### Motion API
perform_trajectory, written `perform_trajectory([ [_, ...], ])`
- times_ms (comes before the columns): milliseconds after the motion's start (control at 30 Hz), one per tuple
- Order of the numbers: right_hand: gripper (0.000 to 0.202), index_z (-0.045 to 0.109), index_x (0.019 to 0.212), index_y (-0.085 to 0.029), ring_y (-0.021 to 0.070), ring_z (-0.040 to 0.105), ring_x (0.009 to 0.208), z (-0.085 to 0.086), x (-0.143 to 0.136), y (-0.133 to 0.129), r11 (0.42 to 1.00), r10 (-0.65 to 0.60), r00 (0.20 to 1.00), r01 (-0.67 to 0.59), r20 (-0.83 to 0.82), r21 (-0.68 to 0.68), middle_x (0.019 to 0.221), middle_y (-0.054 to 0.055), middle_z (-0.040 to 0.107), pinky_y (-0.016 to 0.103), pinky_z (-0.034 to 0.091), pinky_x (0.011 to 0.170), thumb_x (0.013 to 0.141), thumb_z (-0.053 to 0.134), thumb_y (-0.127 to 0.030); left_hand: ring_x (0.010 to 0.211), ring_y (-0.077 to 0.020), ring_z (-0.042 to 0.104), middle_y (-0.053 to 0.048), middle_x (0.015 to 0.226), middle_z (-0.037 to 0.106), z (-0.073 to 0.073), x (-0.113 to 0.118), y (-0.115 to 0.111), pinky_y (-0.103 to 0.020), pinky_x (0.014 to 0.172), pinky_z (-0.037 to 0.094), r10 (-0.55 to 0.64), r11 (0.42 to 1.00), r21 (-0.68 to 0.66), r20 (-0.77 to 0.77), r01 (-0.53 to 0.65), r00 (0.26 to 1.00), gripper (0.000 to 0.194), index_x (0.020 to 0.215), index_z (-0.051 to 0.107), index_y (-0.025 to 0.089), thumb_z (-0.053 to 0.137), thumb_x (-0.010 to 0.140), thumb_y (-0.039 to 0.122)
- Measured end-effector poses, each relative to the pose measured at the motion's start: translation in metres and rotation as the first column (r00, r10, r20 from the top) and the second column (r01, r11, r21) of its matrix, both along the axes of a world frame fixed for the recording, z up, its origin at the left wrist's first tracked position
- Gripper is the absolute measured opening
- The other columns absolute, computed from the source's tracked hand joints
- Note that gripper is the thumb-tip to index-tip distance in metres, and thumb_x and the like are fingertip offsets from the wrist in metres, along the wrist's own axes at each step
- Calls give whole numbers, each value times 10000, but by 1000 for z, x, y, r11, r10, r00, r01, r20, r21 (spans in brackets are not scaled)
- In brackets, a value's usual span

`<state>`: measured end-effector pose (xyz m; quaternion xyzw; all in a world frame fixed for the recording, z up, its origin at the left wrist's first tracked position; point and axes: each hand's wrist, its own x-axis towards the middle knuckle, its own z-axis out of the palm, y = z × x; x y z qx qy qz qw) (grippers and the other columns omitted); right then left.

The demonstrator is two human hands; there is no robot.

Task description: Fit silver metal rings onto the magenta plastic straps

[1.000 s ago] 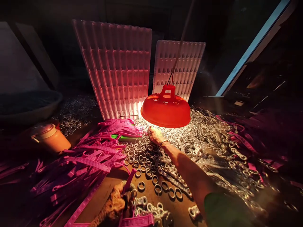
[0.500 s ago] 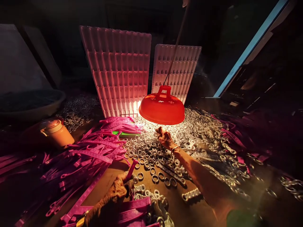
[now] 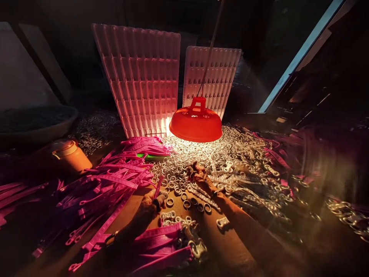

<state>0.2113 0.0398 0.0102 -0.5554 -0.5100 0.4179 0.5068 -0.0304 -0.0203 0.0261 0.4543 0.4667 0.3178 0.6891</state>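
The thin pink plastic strap [image 3: 158, 187] stood upright in our left hand [image 3: 151, 200], which was closed around its lower end, just before the heap of small silver metal rings [image 3: 230, 161] under the orange hanging lamp [image 3: 196, 124]. Our right hand [image 3: 197, 174] lay on the rings with fingers curled; whether it held one we could not tell. We judged it best to keep the strap steady and take one ring at a time.
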Motion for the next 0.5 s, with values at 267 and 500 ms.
perform_trajectory([
  [267, 303, 501, 791, -186, 83, 423, 364, 4, -43, -32, 924, 235, 909, -319, -344, -212, 527, -37, 517, 213, 323, 345, 756, 622, -461, 523, -81, 426, -12, 617, 538, 17, 12, 5, -205, 499, 345, 53, 948, 317, -38, -38, 998, 170, 695, 509, 143, 555, 724, 304],
  [500, 335, 500, 724, -185, 42, 339, 319, 15, -63, -55, 757, 332, 735, -582, -592, -298, 501, -66, 491, 178, 277, 318, 682, 675, -468, 782, -166, 601, -80, 908, 676, 7, 2, 4, -274, 716, 484, -119, 683, 686, -234, 250, 965, 373, 1021, 653, 155, 442, 724, 72],
])
